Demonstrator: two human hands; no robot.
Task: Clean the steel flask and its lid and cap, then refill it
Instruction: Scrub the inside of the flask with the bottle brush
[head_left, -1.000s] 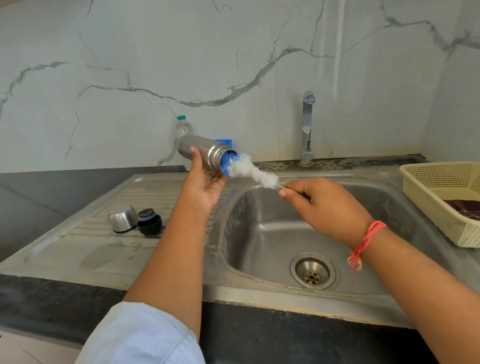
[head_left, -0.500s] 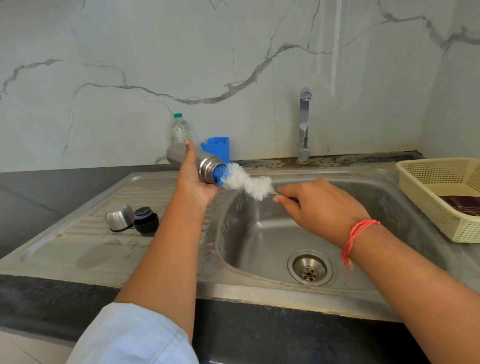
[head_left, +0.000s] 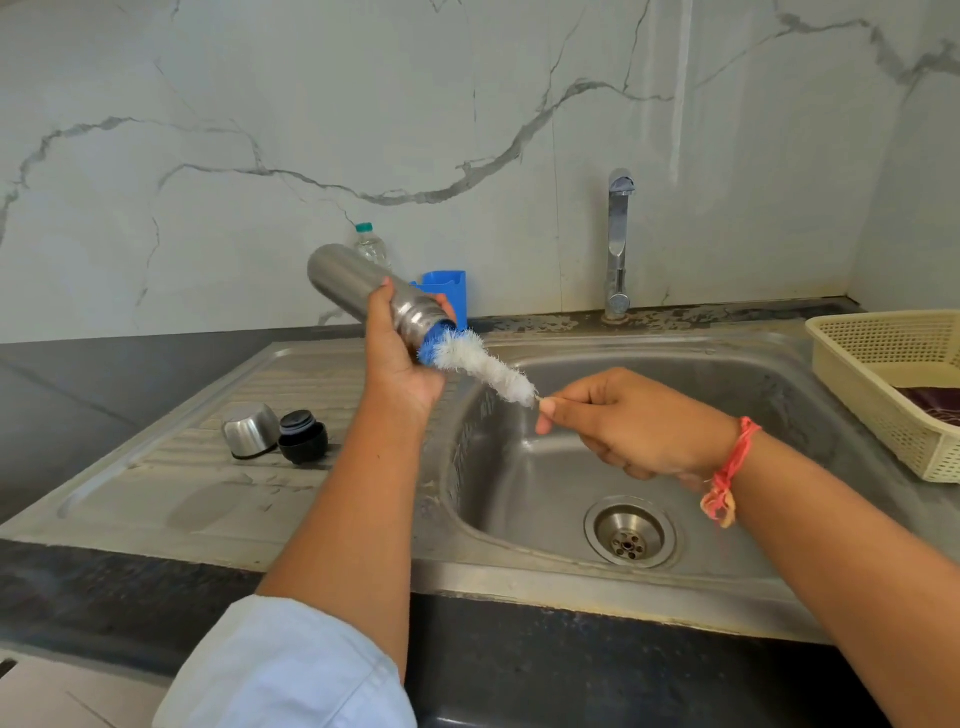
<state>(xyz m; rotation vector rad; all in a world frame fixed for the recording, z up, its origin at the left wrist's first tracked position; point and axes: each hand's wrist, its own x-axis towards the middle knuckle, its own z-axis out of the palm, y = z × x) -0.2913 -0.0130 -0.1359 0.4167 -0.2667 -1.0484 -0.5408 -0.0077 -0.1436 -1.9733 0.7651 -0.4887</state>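
Cap left of lid — (on drainboard).

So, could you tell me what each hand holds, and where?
Left hand grips the steel flask near its neck; right hand pinches the bottle brush by its handle.

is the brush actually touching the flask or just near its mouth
Touching. The head view shows the blue bristles of the brush pushed into the mouth of the flask with no gap, while its white bristles stick out.

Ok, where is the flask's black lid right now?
In the head view the black lid lies on the draining board, left of the basin, close beside the steel cap on its left.
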